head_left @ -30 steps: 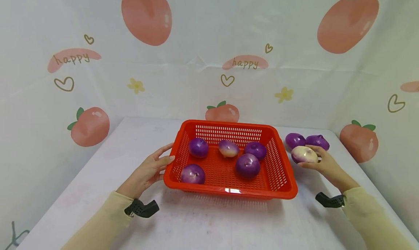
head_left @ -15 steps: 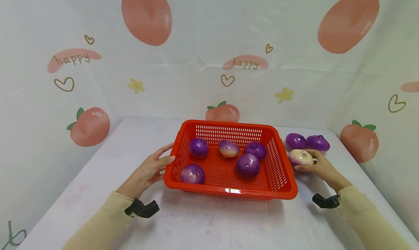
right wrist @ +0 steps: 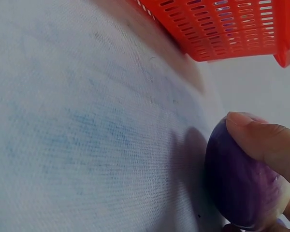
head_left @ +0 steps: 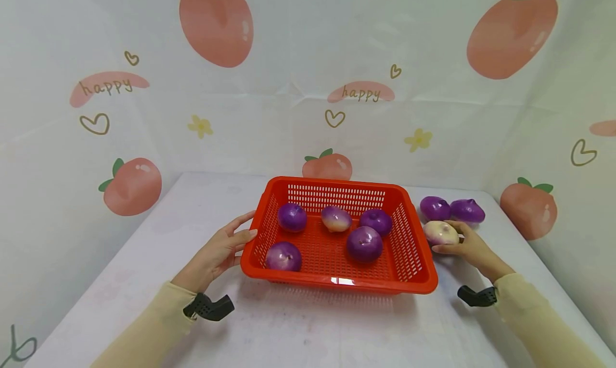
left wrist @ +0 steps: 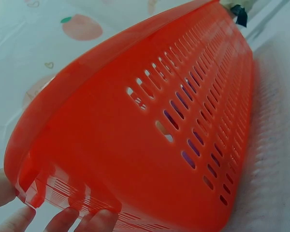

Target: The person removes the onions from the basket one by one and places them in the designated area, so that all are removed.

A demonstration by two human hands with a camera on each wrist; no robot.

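Observation:
A red plastic basket (head_left: pixel 332 285) with slotted walls sits mid-table, several purple onions (head_left: pixel 364 244) lying in it. At its left rim is my left hand (head_left: pixel 218 250), thumb on the rim and fingers against the outer wall. The left wrist view shows these fingertips (left wrist: pixel 63 220) close up at the basket wall. My right hand (head_left: pixel 474 247) holds a pale onion (head_left: pixel 440 233) with a purple blush, low over the table just right of the basket. In the right wrist view the thumb lies across this onion's purple side (right wrist: pixel 237 179); the other fingers are mostly hidden.
Behind the right hand, two more purple onions (head_left: pixel 435 208) lie side by side on the white table (head_left: pixel 308 330). A white cloth backdrop (head_left: pixel 289 47) printed with peaches rises at the back and both sides.
My right hand has lowered the pale onion toward the table and shifted it slightly left and nearer, turning it a little. The left hand and the basket have stayed still.

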